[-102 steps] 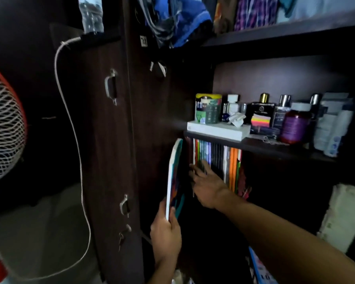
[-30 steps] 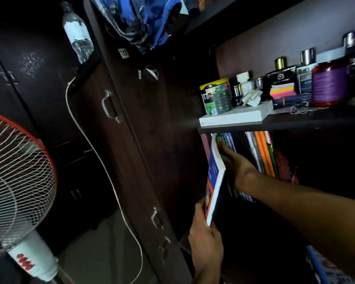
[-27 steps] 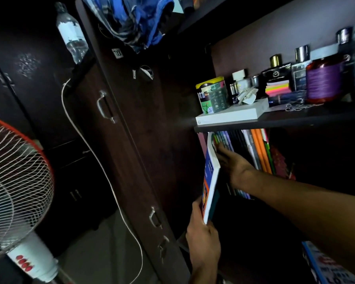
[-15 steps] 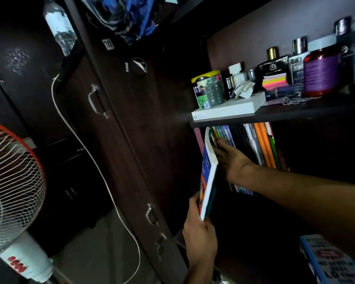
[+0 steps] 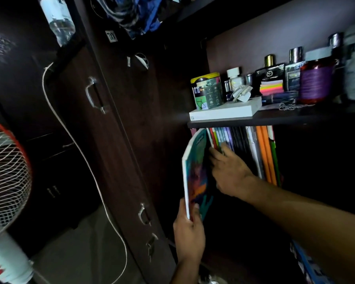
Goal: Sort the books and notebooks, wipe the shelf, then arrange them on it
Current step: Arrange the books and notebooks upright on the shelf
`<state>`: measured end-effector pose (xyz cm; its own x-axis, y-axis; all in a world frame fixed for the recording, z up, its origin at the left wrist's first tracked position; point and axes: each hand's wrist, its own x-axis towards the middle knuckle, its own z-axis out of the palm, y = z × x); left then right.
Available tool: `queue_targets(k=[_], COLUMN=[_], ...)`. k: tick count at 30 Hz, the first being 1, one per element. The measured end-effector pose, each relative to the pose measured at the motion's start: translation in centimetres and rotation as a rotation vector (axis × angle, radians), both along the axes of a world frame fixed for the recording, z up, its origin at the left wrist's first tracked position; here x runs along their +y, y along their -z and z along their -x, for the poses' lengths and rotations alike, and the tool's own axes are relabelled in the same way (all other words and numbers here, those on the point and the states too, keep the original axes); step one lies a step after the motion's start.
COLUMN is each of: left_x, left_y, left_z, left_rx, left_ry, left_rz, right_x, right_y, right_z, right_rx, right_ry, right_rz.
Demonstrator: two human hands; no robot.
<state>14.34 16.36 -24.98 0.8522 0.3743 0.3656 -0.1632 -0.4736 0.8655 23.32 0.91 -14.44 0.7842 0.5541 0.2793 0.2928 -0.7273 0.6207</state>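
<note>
A row of upright books and notebooks (image 5: pixel 252 148) stands in the dark lower compartment under the shelf board (image 5: pixel 275 119). My left hand (image 5: pixel 190 232) grips the bottom edge of a thin colourful book (image 5: pixel 196 173), held upright at the left end of the row with its top just under the board. My right hand (image 5: pixel 229 169) reaches in beside it, fingers against the spines of the leftmost books. Whether those fingers pinch a spine I cannot tell.
The upper shelf carries a white box (image 5: pixel 225 112), a patterned tin (image 5: pixel 207 93), sticky notes (image 5: pixel 272 87) and several bottles (image 5: pixel 316 80). The open wardrobe door (image 5: pixel 111 140) stands to the left with a white cord (image 5: pixel 74 138). A fan (image 5: pixel 4 181) is far left. Another book (image 5: pixel 307 265) lies low right.
The book in my left hand has turned, now showing its teal and orange cover. My right hand has shifted slightly along the spines. The view moved closer.
</note>
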Motion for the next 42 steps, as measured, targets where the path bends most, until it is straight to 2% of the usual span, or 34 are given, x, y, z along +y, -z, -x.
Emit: queue_targets(k=[2,7,15,20,23,27,30,32,34,37,42], left_x=[0.3,0.9,1.2,0.8,-0.1,-0.4,-0.9,-1.2,-1.5,-1.7,-2.5], left_y=[-0.2,-0.3,-0.4,-1.8,-2.8,-3.6,-3.6,-3.0,-2.7,-2.9,-5.0], left_z=[-0.1,-0.5,-1.1,-2.2,-3.3,-5.0,-3.6,-1.8,-0.4,-1.3,-4.1], left_rx=[0.046,0.102,0.149,0.228,0.233,0.294,0.145,-0.014,-0.111,-0.101,-0.003], left_ry=[-0.019,-0.017,-0.011,0.014,0.098,0.065,0.068,-0.052,-0.116,-0.072,-0.069], left_rz=[0.058,0.157,0.217,0.052,-0.017,-0.172,-0.185,-0.270,-0.274,-0.178,-0.177], right_x=[-0.4,-0.8,-0.7,-0.8,-0.9,-0.9,-0.9,-0.8,-0.7,-0.6,-0.5], right_y=[0.5,2.0,1.9,2.3,2.3,2.3,2.3,2.3,2.3,2.1,2.1], right_z=[1.7,1.4,1.7,1.2,1.1,1.1,1.1,1.1,1.3,1.4,1.4], right_rx=[0.008,0.016,0.071,0.076,0.060,0.053,0.057,0.060,0.077,0.073,0.092], right_ry=[0.040,-0.025,-0.117,-0.162,-0.151,-0.152,-0.153,-0.145,-0.132,-0.142,-0.141], right_rz=[-0.067,-0.312,-0.459,-0.545,-0.529,-0.510,-0.513,-0.513,-0.515,-0.518,-0.513])
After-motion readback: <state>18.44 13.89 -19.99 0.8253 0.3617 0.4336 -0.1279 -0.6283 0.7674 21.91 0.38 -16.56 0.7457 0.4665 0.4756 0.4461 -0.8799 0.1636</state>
